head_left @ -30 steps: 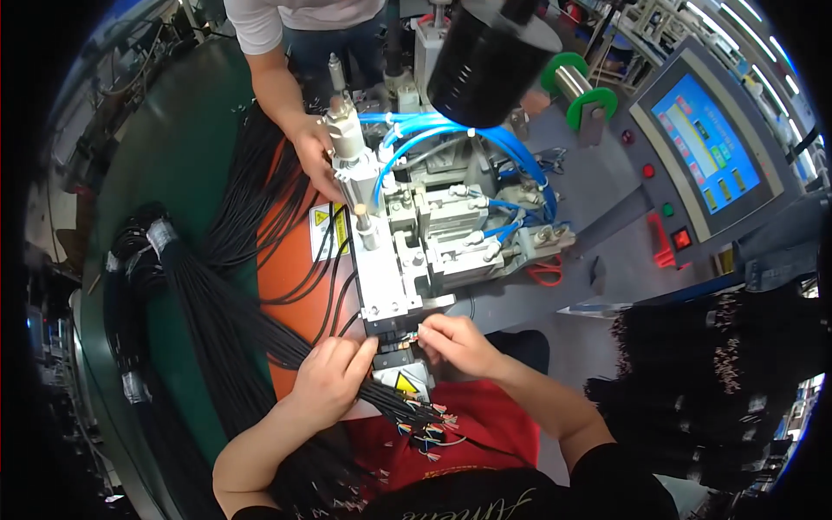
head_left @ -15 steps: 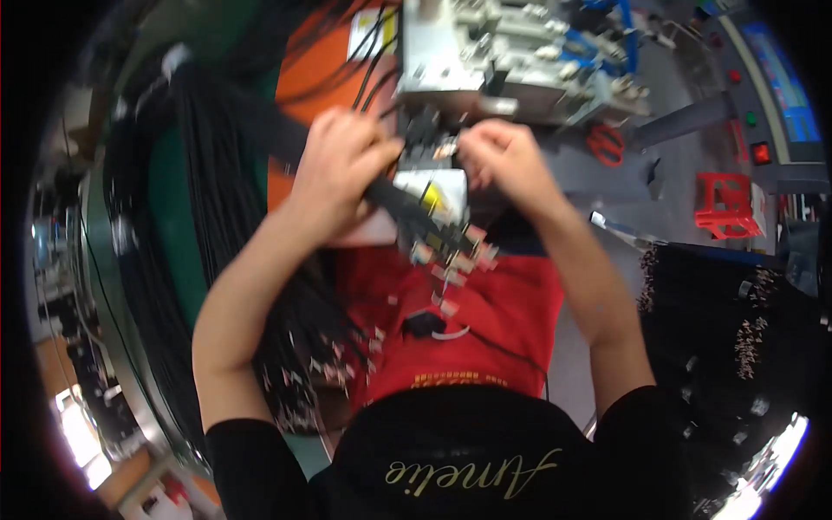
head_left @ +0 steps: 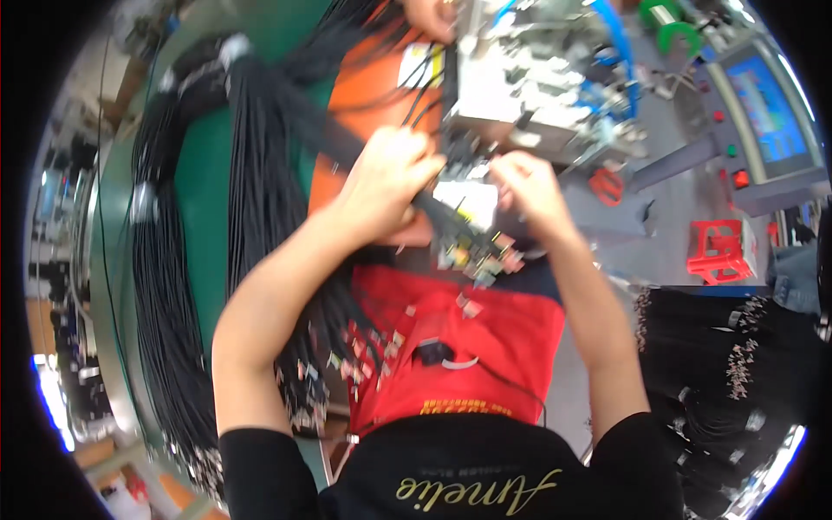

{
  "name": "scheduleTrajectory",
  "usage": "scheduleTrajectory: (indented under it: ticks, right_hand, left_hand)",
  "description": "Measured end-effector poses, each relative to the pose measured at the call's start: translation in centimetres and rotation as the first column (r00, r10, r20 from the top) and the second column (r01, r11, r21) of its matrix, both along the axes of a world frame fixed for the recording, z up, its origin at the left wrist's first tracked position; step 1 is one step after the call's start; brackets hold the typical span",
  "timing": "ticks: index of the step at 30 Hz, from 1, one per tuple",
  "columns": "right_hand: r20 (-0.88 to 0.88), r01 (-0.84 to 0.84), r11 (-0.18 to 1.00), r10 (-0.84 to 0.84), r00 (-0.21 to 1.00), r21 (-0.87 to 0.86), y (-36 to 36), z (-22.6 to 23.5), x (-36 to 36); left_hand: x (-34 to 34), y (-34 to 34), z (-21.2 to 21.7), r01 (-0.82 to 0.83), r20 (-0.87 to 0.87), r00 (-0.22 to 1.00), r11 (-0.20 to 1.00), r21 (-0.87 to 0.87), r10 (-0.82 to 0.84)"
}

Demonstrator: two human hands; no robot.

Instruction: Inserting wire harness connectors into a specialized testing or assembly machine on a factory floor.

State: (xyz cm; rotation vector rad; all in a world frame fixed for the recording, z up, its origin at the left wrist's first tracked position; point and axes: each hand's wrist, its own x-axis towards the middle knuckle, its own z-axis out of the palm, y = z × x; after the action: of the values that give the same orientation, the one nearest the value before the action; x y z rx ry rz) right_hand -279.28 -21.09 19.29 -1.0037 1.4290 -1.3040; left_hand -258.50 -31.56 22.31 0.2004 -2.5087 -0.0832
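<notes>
My left hand (head_left: 388, 178) is closed round a bundle of black cables (head_left: 440, 217), whose small pale and copper-coloured connector ends (head_left: 482, 258) fan out above my lap. Just right of it, my right hand (head_left: 530, 189) has its fingers pinched together beside a small dark fixture (head_left: 464, 154) at the front of a machine. Whatever sits between those fingertips is too small and blurred to name. A white block with a yellow mark (head_left: 472, 201) lies between the two hands.
Long black cable bundles (head_left: 251, 173) hang over the green table (head_left: 204, 208) at left. The metal machine (head_left: 511, 95) with blue tubes stands ahead, another person's hand (head_left: 431, 17) beside it. Red-handled scissors (head_left: 606, 186), a red stool (head_left: 719, 251) and a screen (head_left: 767, 108) are at right.
The whole view has shifted, so the scene sits further right and lower. Both hands keep nearly the same places at the fixture. Another person's hand now shows at the top.
</notes>
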Motion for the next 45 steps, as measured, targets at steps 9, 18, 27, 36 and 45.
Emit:
scheduleTrajectory:
  ticks: [9, 18, 27, 36, 45]
  right_hand:
    - [0.018, -0.001, 0.996, 0.003, 1.0, -0.086, 0.2, -1.8, 0.9]
    - [0.017, 0.068, 0.992, -0.067, 0.998, -0.109, 0.7, -2.2, 0.9]
    - [-0.053, 0.126, 0.946, -0.148, 0.988, -0.3, 3.1, 2.0, 0.9]
    - [0.119, 0.075, 0.937, -0.036, 0.992, -0.342, 3.8, 3.2, 2.7]
    - [0.026, 0.004, 0.953, 0.004, 1.0, -0.304, 3.8, 2.3, 2.5]
  left_hand:
    - [0.7, 1.8, 1.2, -0.072, 0.101, 0.993, 0.994, 0.077, 0.064]
    - [0.0, 1.9, 1.4, -0.147, 0.183, 0.974, 0.987, 0.064, 0.134]
    - [-0.2, 1.5, 2.5, -0.064, 0.236, 0.972, 0.957, 0.285, -0.005]
    - [0.6, 1.7, 1.2, 0.029, 0.122, 0.99, 0.939, 0.344, -0.076]
    - [0.5, 1.8, 1.5, 0.038, 0.167, 0.98, 0.927, 0.372, -0.107]
